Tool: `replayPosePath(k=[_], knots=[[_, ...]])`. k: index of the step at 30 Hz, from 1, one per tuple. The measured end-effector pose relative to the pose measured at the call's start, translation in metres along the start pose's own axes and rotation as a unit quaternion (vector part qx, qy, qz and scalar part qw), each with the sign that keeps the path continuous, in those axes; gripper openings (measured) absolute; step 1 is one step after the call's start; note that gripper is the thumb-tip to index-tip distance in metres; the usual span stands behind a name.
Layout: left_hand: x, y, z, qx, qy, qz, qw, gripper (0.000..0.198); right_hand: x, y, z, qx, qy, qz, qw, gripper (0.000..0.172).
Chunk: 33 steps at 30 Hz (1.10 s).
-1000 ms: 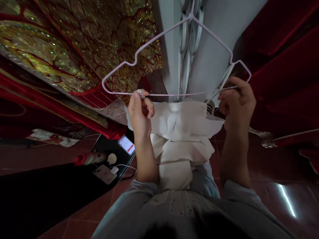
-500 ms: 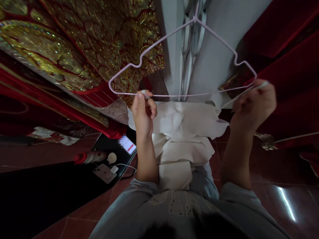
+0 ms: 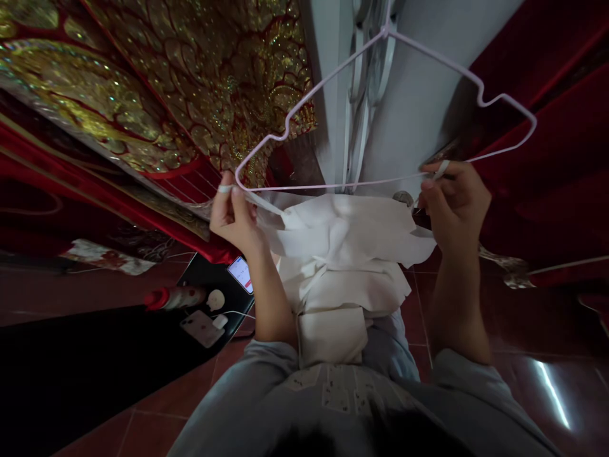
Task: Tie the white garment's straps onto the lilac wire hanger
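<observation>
1. Head view: the lilac wire hanger (image 3: 386, 31) hangs tilted, its neck near the top edge; the hook's end runs out of sight.

2. Progress, as a judgement: partway. Done so far, both of the garment's straps are in the fingers and raised to the hanger's lower bar. Left to do, by the look of it, is seating them: neither strap can be seen resting in a shoulder notch of the hanger.

3. The white garment (image 3: 352, 225) lies bunched below the hanger's lower bar, its folds heaped on the person's lap, so the hanger seems to carry little or none of its weight.

4. Just outside the hanger's lower-left corner, the left hand (image 3: 238, 219) has thumb and index finger nearly closed, with the left strap (image 3: 265, 202) over the index finger. That strap slants from the fingers past the corner to the cloth; whether it goes around the wire, I cannot tell.

5. At the hanger's lower bar, short of its right end, the right hand (image 3: 454, 200) is curled, thumb near index, with the right strap (image 3: 445, 167) across the index finger. The bar passes behind this hand; whether the fingers also grip it is unclear.
</observation>
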<state>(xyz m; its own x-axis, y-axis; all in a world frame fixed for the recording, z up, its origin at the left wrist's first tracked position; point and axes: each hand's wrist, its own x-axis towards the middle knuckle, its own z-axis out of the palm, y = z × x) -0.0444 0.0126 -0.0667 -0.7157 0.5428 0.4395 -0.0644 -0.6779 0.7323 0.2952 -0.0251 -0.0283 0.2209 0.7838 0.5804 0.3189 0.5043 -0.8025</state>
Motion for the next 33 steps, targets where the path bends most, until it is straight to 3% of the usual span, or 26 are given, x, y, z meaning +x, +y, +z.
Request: replayPosePath(k=[5, 11, 13, 15, 17, 20, 23, 25, 28, 31, 33], knots=[[0.026, -0.001, -0.012, 0.014, -0.096, 0.022, 0.995, 0.007, 0.004, 0.001, -0.003, -0.002, 0.008, -0.011, 1.0, 0.04], [0.041, 0.011, -0.01, 0.068, -0.121, 0.075, 0.987, 0.038, -0.001, 0.006, -0.002, 0.001, -0.009, -0.008, 1.0, 0.036], [0.044, 0.016, -0.009, 0.079, -0.151, 0.049, 0.984, 0.038, -0.002, 0.007, -0.002, -0.002, -0.014, 0.002, 1.0, 0.036], [0.044, 0.023, -0.004, 0.066, -0.177, 0.01, 0.982, 0.026, -0.003, 0.009, -0.002, -0.002, -0.013, 0.005, 1.0, 0.036], [0.044, 0.035, 0.01, 0.039, -0.211, -0.04, 0.976, 0.015, -0.003, 0.01, -0.001, -0.004, -0.015, 0.007, 1.0, 0.036], [0.047, 0.055, 0.038, -0.005, -0.253, -0.14, 0.957, 0.025, -0.004, 0.011, 0.001, -0.004, -0.027, 0.027, 0.999, 0.035], [0.054, 0.068, 0.061, 0.003, -0.226, -0.239, 0.944, 0.029, -0.007, 0.013, 0.001, 0.014, -0.04, 0.033, 0.999, 0.036], [0.057, 0.068, 0.068, 0.017, -0.197, -0.251, 0.948, 0.032, -0.009, 0.012, 0.001, 0.018, -0.047, 0.027, 0.998, 0.036], [0.048, 0.055, 0.066, -0.009, -0.132, -0.22, 0.967, 0.033, -0.009, 0.008, -0.001, 0.014, -0.034, 0.016, 0.999, 0.033], [0.023, 0.037, 0.059, -0.06, -0.065, -0.264, 0.961, 0.044, -0.007, 0.005, 0.0, 0.018, -0.018, 0.004, 1.0, 0.027], [0.006, 0.029, 0.054, -0.072, -0.055, -0.288, 0.953, 0.044, -0.003, 0.006, 0.0, 0.006, -0.014, -0.003, 1.0, 0.023]])
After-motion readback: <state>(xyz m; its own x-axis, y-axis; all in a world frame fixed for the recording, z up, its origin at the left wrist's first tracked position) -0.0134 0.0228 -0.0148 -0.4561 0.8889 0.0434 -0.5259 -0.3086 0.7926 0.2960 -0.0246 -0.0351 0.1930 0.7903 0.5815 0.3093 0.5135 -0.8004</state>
